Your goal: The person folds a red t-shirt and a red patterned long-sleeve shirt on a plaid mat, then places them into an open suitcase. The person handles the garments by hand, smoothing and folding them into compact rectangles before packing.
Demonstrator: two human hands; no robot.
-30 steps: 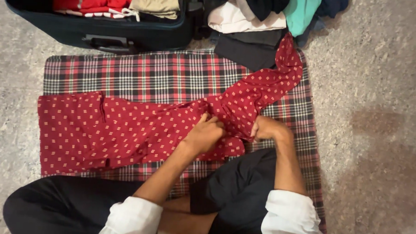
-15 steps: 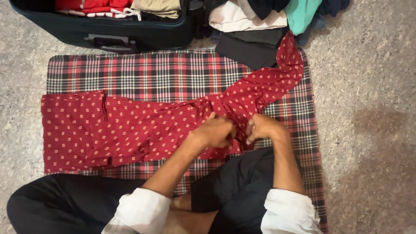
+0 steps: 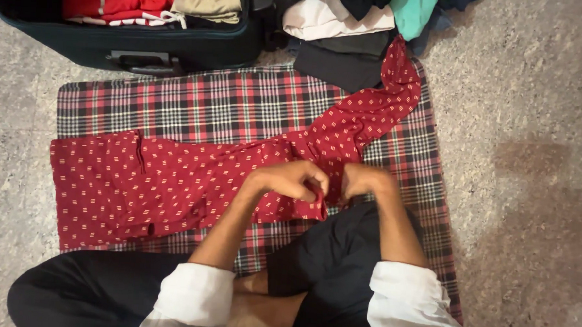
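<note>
A dark red garment (image 3: 172, 184) with small pale dashes lies spread on a red, black and white checked cloth (image 3: 228, 105). One long part of it runs up to the right toward a pile of clothes. My left hand (image 3: 290, 180) and my right hand (image 3: 365, 181) are close together over the garment's near middle, both pinching its bunched fabric. My white sleeves and dark trousers fill the bottom of the view.
An open dark suitcase (image 3: 132, 45) at the top left holds folded red and beige clothes. A pile of clothes (image 3: 349, 22) in white, black and teal lies at the top middle. Speckled stone floor (image 3: 533, 161) surrounds the cloth.
My two hands have moved closer together and lifted a little, gathering the red fabric between them. The bunched part near my knee has been drawn in.
</note>
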